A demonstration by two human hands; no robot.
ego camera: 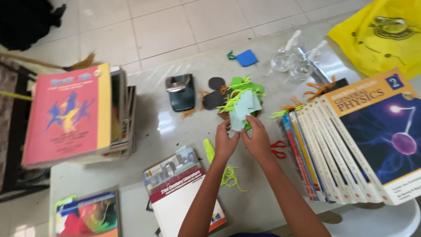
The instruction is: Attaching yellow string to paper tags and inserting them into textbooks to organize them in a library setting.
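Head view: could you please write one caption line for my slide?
Both hands, left hand and right hand, hold a pale paper piece between book stacks.

The paper piece (244, 109) is pale blue-green. The scissors (278, 149) have red handles. The foam square (247, 58) is blue, the bag (381, 35) is yellow. The big book (66, 114) has a pink cover with a yellow stripe and blue figures.

Left of the dark stapler (180, 91) stands a pink-covered book stack (70, 115); right of it lie red-handled scissors (277, 149), fanned textbooks (351, 145), and a yellow bag (386, 35).
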